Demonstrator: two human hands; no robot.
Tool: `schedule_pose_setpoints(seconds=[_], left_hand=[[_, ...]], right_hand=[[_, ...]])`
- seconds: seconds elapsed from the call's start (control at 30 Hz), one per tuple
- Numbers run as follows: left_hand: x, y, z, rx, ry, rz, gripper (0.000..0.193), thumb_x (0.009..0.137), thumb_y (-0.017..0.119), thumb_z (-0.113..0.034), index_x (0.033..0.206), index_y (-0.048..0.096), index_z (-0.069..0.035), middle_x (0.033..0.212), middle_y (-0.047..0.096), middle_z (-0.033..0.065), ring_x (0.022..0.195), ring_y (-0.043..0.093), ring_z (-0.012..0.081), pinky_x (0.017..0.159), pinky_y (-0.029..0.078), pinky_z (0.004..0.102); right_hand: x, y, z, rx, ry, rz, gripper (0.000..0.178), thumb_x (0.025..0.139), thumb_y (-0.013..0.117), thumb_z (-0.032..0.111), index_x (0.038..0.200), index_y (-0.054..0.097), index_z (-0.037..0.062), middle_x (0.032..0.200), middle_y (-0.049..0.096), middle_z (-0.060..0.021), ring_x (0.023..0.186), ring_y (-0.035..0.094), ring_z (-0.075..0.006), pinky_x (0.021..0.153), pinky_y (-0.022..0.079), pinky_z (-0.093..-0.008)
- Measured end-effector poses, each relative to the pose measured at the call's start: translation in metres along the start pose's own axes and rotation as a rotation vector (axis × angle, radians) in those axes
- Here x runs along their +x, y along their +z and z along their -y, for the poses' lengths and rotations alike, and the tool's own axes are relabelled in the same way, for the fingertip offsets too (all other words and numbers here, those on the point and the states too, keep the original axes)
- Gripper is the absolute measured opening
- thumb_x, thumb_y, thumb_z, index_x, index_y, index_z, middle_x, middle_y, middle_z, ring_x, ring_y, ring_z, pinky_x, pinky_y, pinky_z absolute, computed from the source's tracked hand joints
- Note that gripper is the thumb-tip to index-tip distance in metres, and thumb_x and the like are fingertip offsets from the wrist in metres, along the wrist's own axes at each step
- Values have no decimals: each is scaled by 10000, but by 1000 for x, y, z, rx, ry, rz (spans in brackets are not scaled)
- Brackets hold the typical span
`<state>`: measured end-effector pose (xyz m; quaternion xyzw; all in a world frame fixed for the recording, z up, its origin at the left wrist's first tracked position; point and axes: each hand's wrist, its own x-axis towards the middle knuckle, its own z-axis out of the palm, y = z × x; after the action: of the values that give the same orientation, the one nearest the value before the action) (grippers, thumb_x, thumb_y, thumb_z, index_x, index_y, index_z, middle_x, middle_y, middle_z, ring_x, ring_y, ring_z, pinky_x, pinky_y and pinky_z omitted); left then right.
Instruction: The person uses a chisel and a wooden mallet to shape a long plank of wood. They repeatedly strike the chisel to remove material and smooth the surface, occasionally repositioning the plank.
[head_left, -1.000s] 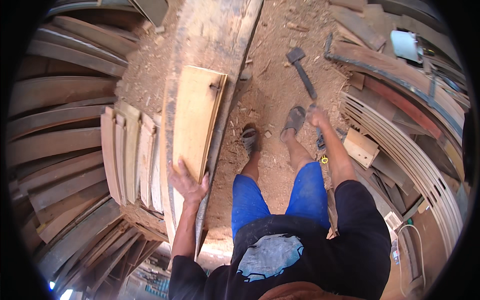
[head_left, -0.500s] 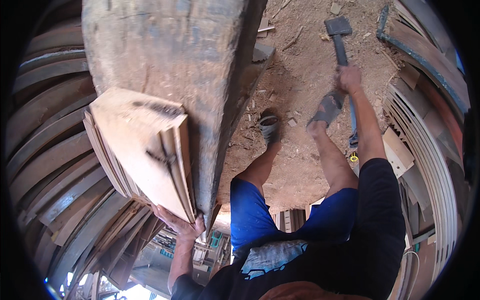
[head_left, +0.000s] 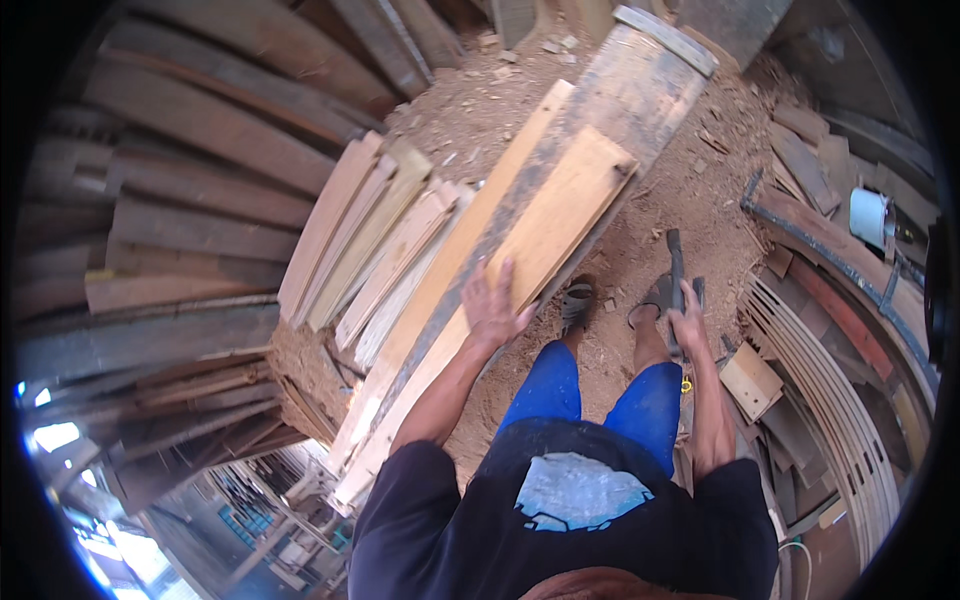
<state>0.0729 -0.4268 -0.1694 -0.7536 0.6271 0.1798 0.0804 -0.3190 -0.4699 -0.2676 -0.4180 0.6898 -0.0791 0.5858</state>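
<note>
My left hand lies flat with fingers spread on a long pale board. That board rests lengthwise on a worn, thick wooden bench. Along the bench's left side runs another long, yellowish board. On my right, beside my leg, my right hand is closed around the handle of a dark adze-like tool. Its head points away from me, above the ground, and its exact shape is hard to make out from this angle.
Several loose planks lean left of the bench, with stacked dark timber beyond. Sawdust and chips cover the ground. On the right are slatted boards, a blue-edged frame and a light-blue container. My sandalled feet stand beside the bench.
The view has swung and drawn back, showing the bench's far end. My left hand has gone from gripping the board's near end to resting on its face. The tool has moved nearer my body.
</note>
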Motion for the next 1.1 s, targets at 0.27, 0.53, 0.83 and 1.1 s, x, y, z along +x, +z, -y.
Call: schedule_pose_setpoints(seconds=[0.27, 0.53, 0.83, 1.1], left_hand=[[-14, -35, 1, -230, -63, 165, 975, 784, 714, -541, 1564, 238, -202, 1586, 148, 306, 1442, 202, 474, 1173, 140, 582], [-141, -26, 7, -990, -247, -94, 721, 862, 645, -448, 1430, 455, -46, 1404, 522, 242, 1328, 475, 379, 1102, 380, 456], [-507, 291, -78, -1084, -1391, 26, 607, 865, 585, -522, 1183, 661, -10, 1277, 610, 245, 1229, 556, 391, 1046, 433, 461], [-573, 194, -238, -1499, -1834, -79, 321, 859, 623, -320, 844, 698, -8, 710, 647, 139, 619, 615, 246, 587, 475, 404]], right_hand=[[-216, -39, 31, -177, -172, -39, 469, 854, 704, 224, 1196, 587, -74, 858, 642, -88, 759, 638, -182, 702, 512, -321], [-110, -24, 108, -82, -108, 231, 207, 871, 678, 207, 888, 627, 8, 605, 550, -43, 482, 523, -148, 475, 425, -318], [-78, -53, 17, -1287, -227, 598, 278, 765, 678, 254, 753, 655, -23, 650, 643, -149, 582, 642, -276, 564, 502, -410], [-7, -13, -3, -1476, -901, 633, 325, 726, 687, 273, 797, 658, -43, 675, 656, -203, 632, 667, -329, 607, 514, -432]])
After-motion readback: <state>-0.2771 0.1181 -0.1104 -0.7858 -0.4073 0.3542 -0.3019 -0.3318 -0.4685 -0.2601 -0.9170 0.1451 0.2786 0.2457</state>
